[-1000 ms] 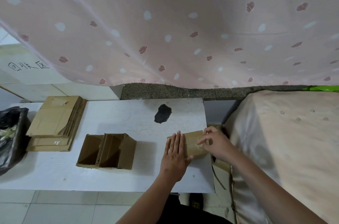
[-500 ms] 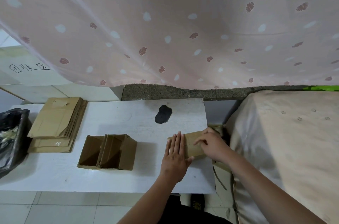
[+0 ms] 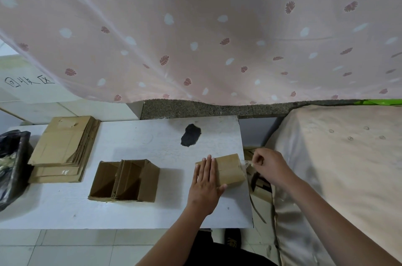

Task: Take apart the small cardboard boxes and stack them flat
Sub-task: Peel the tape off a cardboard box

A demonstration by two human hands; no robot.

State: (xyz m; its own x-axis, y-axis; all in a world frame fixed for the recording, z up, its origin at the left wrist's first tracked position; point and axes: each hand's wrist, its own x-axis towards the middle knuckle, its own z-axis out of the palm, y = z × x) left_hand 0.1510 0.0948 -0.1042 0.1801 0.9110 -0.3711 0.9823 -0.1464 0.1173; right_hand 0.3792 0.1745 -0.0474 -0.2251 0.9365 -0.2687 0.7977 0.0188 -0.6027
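Observation:
A small closed cardboard box [image 3: 229, 170] lies near the right edge of the white table [image 3: 134, 143]. My left hand [image 3: 206, 183] presses flat on its left half, fingers straight. My right hand [image 3: 268, 164], just off the box's right end, pinches a strip of clear tape [image 3: 248, 163] that stretches from the box. Two opened boxes [image 3: 125, 179] stand side by side at the table's middle. A stack of flattened boxes [image 3: 63, 148] lies at the back left.
A black bag [image 3: 10, 167] with scraps sits at the left edge. More cardboard [image 3: 260, 189] lies in the gap right of the table, beside a cloth-covered surface [image 3: 339, 156]. A dark stain [image 3: 190, 137] marks the tabletop. A curtain [image 3: 195, 32] hangs behind.
My right hand has moved from the top of the box to the right, past its end, pulling the tape strip off with it. My left hand stays pressed on the box.

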